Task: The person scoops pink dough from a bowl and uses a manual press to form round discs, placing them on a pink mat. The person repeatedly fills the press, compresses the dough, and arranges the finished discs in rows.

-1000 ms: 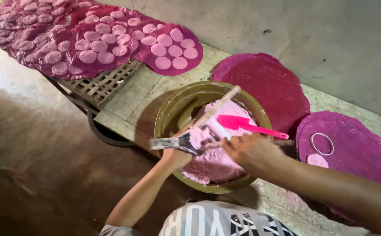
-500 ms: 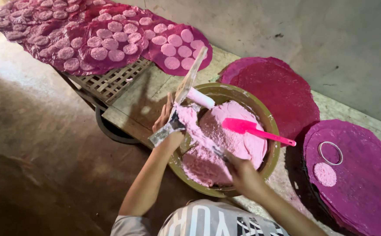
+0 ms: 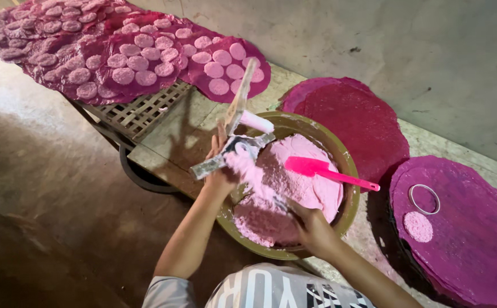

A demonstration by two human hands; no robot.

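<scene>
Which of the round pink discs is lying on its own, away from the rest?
The pink disc on the purple mat at right, beside the metal ring.

head | steep downward look | close over bowl (image 3: 339,159) | single view

The bowl (image 3: 348,171) looks glazed and glossy, its pink mixture (image 3: 294,188) powdery and matt. The spatula (image 3: 328,171) is smooth plastic; the scraper (image 3: 231,151) dull metal; the mats (image 3: 471,239) rough cloth.
</scene>
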